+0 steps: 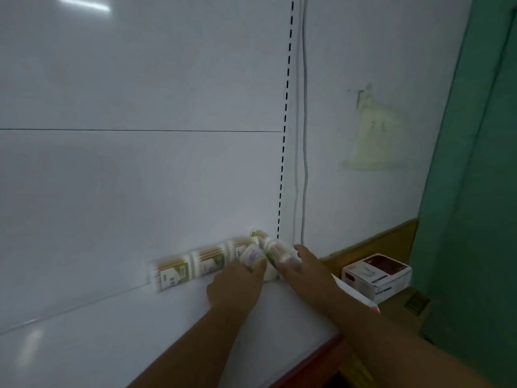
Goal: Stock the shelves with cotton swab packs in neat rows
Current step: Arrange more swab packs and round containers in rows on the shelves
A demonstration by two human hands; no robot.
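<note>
Left grip [237, 284] holds one pack [253, 257] — right grip [303, 268] another

White wall [363, 51], green panel [475, 191], wooden trim [377, 242]

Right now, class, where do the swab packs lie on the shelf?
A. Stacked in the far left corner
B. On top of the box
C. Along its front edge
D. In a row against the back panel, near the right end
D: the packs lie in a row against the back panel, toward the right end of the shelf.
</note>
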